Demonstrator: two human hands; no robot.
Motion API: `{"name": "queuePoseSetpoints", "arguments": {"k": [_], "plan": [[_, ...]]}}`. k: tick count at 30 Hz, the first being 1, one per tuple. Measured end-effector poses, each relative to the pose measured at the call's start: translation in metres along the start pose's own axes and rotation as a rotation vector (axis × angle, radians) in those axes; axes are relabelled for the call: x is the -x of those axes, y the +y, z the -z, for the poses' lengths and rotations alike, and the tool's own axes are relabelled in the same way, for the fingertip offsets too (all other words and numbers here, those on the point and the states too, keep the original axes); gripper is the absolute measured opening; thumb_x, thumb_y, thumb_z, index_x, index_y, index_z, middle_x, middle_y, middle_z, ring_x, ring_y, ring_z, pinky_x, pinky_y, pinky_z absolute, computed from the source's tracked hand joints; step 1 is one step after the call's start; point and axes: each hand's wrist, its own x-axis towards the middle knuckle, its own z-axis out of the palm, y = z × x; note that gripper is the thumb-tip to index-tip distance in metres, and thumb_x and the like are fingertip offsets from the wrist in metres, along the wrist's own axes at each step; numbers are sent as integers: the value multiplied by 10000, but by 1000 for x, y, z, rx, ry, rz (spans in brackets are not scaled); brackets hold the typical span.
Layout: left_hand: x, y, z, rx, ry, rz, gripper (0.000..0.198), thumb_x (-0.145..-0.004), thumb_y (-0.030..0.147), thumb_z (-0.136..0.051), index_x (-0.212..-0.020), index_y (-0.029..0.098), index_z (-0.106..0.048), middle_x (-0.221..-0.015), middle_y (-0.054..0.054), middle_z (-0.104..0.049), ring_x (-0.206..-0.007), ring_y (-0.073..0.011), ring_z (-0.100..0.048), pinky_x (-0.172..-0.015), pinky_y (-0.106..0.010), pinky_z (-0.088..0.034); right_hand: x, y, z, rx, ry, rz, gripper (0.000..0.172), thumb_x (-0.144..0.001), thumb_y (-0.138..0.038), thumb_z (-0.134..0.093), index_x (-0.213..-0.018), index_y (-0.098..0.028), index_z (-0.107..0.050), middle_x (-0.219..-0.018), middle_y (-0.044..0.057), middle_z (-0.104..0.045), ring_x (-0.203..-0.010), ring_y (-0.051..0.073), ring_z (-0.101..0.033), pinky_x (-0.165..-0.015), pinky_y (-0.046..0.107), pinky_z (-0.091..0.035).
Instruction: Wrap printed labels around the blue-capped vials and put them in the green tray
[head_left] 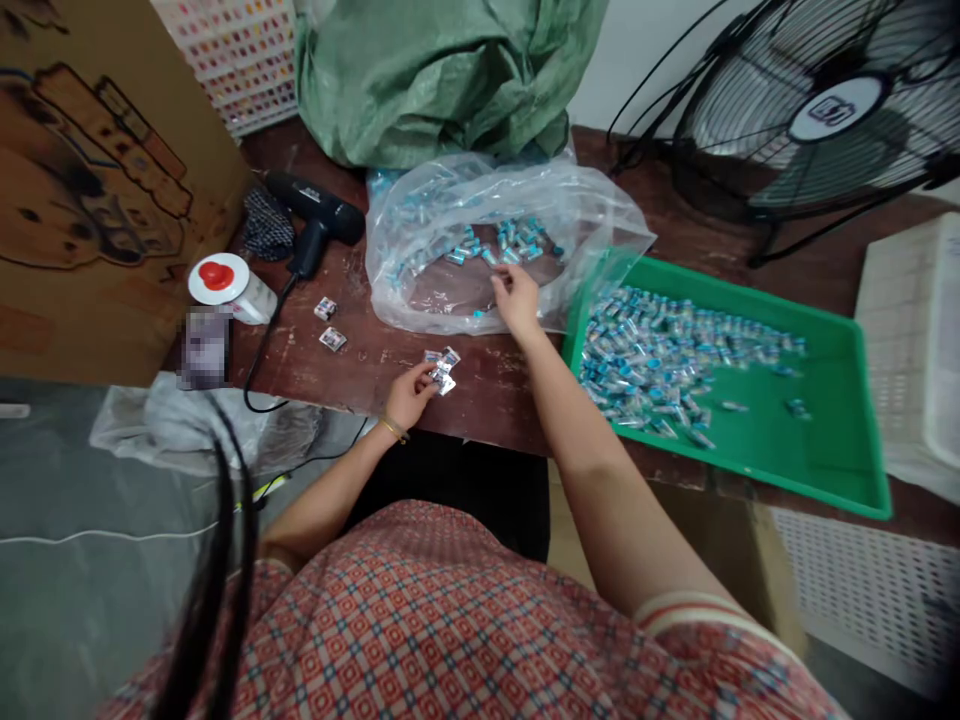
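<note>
My left hand [409, 396] is closed at the table's front edge, its fingertips on a few small silvery printed pieces [444, 372]. Two similar small printed pieces, one piece [325, 308] behind the other piece [333, 339], lie to its left. My right hand [517, 300] reaches into the mouth of a clear plastic bag [397, 310], thumb and index finger slightly apart. Just beyond its fingertips are small clear, blue-ended pieces [517, 240], heaped inside the bag. Nothing shows clearly between those fingers. A single blue bit [478, 314] lies near the bag's front lip.
A green tray [840, 400] with many blue-ended pieces stands at right. Behind are a green sack [450, 90] and a fan [832, 110]. At left are a black hair-dryer-like tool [319, 220] with its cord, a white red-topped container [234, 285] and a cardboard box [97, 170].
</note>
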Motion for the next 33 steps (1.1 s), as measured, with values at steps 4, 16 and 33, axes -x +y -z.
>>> {"name": "queuePoseSetpoints", "arguments": {"k": [4, 16, 33], "plan": [[6, 3, 12, 257, -84, 200, 280, -695, 334, -834, -860, 151, -700, -626, 27, -643, -522, -95, -541, -525, -221, -404, -63, 23, -37, 135, -85, -55, 276, -959, -252, -606, -1191, -115, -664, -1270, 230, -714, -1240, 327, -623, -1141, 572, -451], [13, 10, 20, 435, -3, 188, 506, -649, 415, -896, -1025, 166, -666, -787, -8, -742, -668, -123, -689, -613, -234, -515, 89, -61, 24, -662, -311, -278, 228, -960, -493, -574, -962, -265, -578, -784, -23, -602, -578, 118, -510, -518, 255, -443], [46, 24, -16, 341, -251, 243, 489, -721, 560, -885, -889, 142, -693, -804, -65, -764, -622, -110, -653, -568, -229, -494, 205, -84, 49, -781, -319, -451, 369, -800, -594, -777, -799, -242, -665, -600, -52, -508, -527, 102, -406, -457, 237, -303]]}}
